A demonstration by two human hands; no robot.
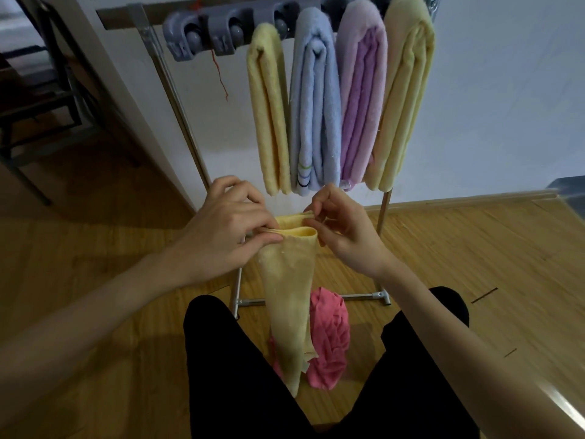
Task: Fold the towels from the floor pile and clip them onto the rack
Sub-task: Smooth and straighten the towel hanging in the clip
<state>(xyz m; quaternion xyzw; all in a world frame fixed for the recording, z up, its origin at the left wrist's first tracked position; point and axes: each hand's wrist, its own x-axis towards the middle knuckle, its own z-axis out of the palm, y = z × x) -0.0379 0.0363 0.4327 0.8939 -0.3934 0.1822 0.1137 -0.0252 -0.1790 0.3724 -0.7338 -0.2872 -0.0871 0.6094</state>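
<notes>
A folded yellow towel [289, 299] hangs down between my knees. My left hand [226, 229] pinches its top fold at the left. My right hand [338, 226] pinches the top edge at the right. A pink towel [329, 340] lies crumpled on the floor behind it. On the rack [177, 99] a grey clip bar [202, 36] holds several folded towels: yellow [269, 115], blue [313, 106], purple [361, 96] and yellow [402, 96]. Two clips at the bar's left hold nothing.
The rack's metal base [364, 295] stands on the wooden floor [474, 255] in front of a white wall [506, 90]. A doorway with a dark chair [41, 90] opens at the left. My black trouser legs [228, 359] fill the bottom.
</notes>
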